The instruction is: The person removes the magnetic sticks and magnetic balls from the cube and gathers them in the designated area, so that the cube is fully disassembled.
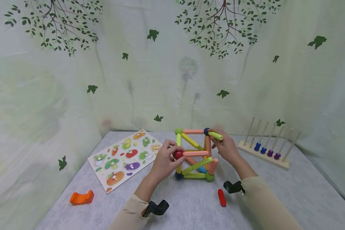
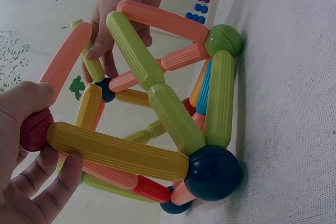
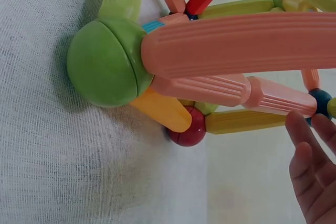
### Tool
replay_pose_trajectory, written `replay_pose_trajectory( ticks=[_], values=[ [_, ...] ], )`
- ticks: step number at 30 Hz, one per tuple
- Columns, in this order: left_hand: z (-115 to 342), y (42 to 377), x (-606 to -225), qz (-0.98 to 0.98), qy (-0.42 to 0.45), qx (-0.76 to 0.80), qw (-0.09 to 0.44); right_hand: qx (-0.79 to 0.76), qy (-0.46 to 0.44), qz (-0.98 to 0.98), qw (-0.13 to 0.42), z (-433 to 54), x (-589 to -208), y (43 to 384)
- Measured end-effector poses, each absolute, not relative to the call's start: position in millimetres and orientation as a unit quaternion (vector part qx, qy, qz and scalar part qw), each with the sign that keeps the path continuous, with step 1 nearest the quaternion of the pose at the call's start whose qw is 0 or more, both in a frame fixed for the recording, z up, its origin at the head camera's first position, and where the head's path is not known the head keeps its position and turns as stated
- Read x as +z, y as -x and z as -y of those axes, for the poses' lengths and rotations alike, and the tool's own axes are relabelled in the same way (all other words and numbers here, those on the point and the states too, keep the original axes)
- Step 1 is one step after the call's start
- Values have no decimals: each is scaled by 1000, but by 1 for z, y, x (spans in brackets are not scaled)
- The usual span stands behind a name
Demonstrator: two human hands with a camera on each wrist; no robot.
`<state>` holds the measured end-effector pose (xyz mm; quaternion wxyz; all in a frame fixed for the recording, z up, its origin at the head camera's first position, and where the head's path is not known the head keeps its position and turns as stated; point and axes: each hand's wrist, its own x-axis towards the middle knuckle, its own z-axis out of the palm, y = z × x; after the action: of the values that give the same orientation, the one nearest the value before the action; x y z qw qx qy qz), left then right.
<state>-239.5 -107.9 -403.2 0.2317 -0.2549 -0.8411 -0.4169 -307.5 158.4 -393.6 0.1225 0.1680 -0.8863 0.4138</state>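
A frame of magnetic rods and balls stands mid-table. My left hand (image 1: 164, 159) grips the red ball (image 2: 35, 129) at its near upper corner, from which a pink rod (image 1: 195, 153) and a yellow rod (image 2: 118, 150) extend. At the far upper right corner, my right hand (image 1: 226, 148) pinches a yellow-green rod (image 1: 215, 135) that sticks out from a dark blue ball (image 1: 206, 131). Its fingertips are close to that ball in the right wrist view. A green ball (image 3: 105, 62) and a larger-looking dark blue ball (image 2: 213, 173) form lower corners on the table.
A loose red rod (image 1: 222, 198) lies in front of the frame, near the right wrist. To the left are a vegetable picture board (image 1: 122, 171) and an orange curved block (image 1: 81, 198). A wooden peg stand (image 1: 261, 155) with blue and purple beads is at the right.
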Motion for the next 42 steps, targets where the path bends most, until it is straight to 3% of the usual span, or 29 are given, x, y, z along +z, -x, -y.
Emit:
replay_pose_trajectory(
  ticks=[12,17,25,32,42],
  values=[
    [106,239,-404,844,256,-412,231,442,-117,884,99,-160,-399,303],
    [106,238,-404,843,252,-419,222,421,-97,893,125,-167,-403,298],
    [106,238,-403,842,253,-420,224,416,-34,898,139,-200,-409,277],
    [106,238,-403,841,252,-423,225,401,-38,905,141,-235,-411,260],
    [106,239,-402,839,249,-429,224,267,-56,961,38,-285,-423,256]
  ],
)
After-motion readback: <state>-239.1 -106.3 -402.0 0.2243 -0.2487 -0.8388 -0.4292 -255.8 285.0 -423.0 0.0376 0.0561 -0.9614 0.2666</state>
